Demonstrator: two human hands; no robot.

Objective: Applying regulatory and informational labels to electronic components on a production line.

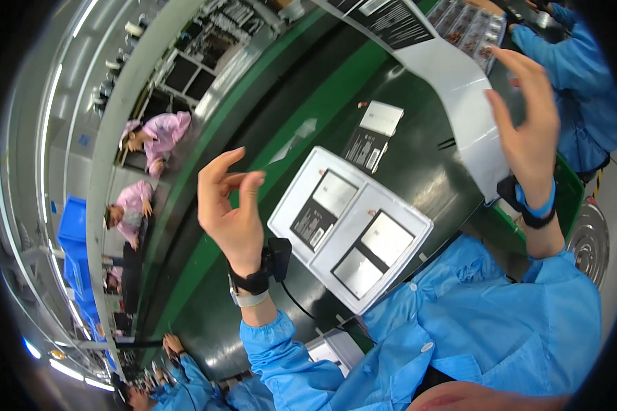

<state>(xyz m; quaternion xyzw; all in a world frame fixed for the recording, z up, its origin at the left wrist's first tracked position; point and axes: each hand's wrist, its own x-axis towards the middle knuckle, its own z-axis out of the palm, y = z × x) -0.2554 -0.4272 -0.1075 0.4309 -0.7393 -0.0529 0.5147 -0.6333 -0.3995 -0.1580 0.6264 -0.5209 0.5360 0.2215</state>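
Observation:
My left hand (230, 209) is raised left of the white two-part tray (304, 179), fingers bent and apart. A crumpled clear film (295, 142) is just beyond its fingertips; I cannot tell if they touch. My right hand (530, 120) hovers at the right with thumb and fingers spread, in front of a long white backing sheet (463, 96) bearing black labels (394, 26). Flat battery packs lie in both tray compartments: a silver and black one (325, 204) at left, a silver pair (386, 239) at right. Another battery pack (382, 118) lies past the tray.
A tray of small parts (465, 27) stands at the far right, beside a co-worker in blue (562, 61). A green bin (567, 188) is below my right wrist. Another white tray (346, 348) sits near my left elbow. Co-workers in pink (164, 137) work across the green bench (219, 308).

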